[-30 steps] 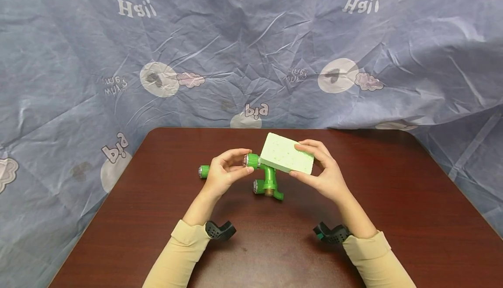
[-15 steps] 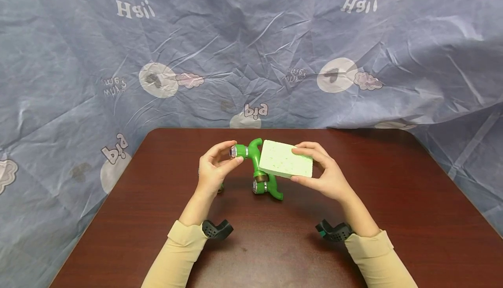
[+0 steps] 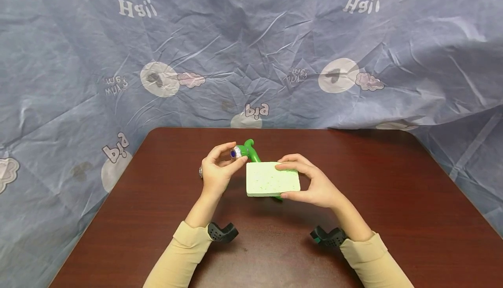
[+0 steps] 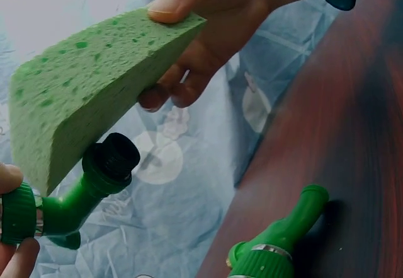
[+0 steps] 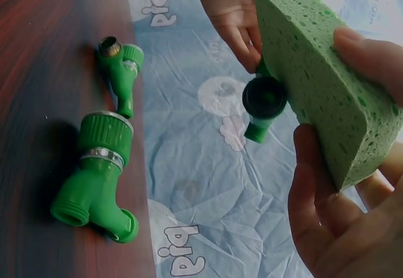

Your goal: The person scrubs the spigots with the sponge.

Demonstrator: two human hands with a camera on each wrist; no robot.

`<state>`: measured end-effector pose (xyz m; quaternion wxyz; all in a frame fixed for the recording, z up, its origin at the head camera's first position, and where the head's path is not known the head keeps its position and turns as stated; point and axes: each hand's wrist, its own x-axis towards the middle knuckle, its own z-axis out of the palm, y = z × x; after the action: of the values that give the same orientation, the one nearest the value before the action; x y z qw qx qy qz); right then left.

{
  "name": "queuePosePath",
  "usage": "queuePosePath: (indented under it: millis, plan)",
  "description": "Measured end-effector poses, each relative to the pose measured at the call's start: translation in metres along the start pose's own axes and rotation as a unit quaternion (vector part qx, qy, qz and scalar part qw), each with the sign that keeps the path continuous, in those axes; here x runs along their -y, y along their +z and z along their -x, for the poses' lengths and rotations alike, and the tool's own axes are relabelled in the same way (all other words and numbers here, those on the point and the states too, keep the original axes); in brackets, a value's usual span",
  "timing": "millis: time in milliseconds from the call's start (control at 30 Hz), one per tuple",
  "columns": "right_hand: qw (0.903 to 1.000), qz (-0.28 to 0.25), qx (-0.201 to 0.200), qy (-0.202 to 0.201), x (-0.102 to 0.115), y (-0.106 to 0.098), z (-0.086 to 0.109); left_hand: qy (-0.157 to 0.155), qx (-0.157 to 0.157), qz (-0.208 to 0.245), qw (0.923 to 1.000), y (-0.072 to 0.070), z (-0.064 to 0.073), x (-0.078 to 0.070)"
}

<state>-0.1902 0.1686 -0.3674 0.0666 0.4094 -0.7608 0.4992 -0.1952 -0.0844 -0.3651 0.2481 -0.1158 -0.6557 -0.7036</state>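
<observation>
My left hand (image 3: 217, 165) pinches a green water tap (image 3: 254, 153) by its ribbed knob and holds it above the table. The knob's end cap faces left, and the spout curves up at the back. My right hand (image 3: 312, 182) grips a pale green sponge (image 3: 271, 181), thumb on one face and fingers on the other. In the left wrist view the sponge (image 4: 94, 76) lies right along the tap's body (image 4: 69, 212), beside its dark threaded inlet (image 4: 116, 158). From the head view the sponge covers the tap's lower end.
Two more green taps lie on the dark red-brown table: a nearer tap (image 5: 104, 171) and a farther tap (image 5: 123, 70) in the right wrist view. The head view mostly hides them behind sponge and left hand. A blue-grey printed cloth (image 3: 251, 60) hangs behind the table.
The held tap has moved left and turned, its knob end now angled toward the camera. My right hand has brought the sponge left and lower, turning it from slanted to nearly level.
</observation>
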Motion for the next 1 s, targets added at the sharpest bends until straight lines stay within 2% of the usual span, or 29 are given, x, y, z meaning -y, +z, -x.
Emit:
queuePosePath:
  millis: [133, 200, 367, 500, 667, 833, 933, 1000]
  plan:
    - [0.9996, 0.026, -0.001, 0.012, 0.021, 0.003, -0.004, 0.002, -0.008, -0.023, 0.9997, 0.006, 0.005, -0.015]
    - [0.9991, 0.042, -0.006, 0.009, 0.02, 0.004, -0.005, 0.012, -0.009, -0.024, 0.9996, 0.009, 0.009, -0.019]
    - [0.9979, 0.064, -0.012, -0.004, -0.001, 0.006, -0.001, 0.03, -0.015, -0.018, 0.9993, 0.013, 0.012, -0.017]
    - [0.9977, 0.066, -0.001, -0.012, -0.002, 0.007, 0.0, 0.032, -0.014, -0.015, 0.9993, 0.014, 0.014, -0.017]
    - [0.9975, 0.068, 0.013, -0.013, -0.001, 0.003, 0.001, 0.07, -0.001, -0.038, 0.9968, 0.015, 0.014, -0.02]
    - [0.9979, 0.063, -0.01, -0.016, 0.015, -0.006, -0.001, 0.092, -0.005, -0.062, 0.9938, 0.011, 0.012, -0.024]
    - [0.998, 0.055, -0.021, -0.022, 0.024, -0.011, -0.002, 0.088, 0.012, -0.057, 0.9944, 0.008, 0.01, -0.023]
    - [0.9983, 0.048, -0.026, -0.02, 0.024, -0.015, -0.001, 0.086, 0.034, -0.047, 0.9946, 0.008, 0.009, -0.022]
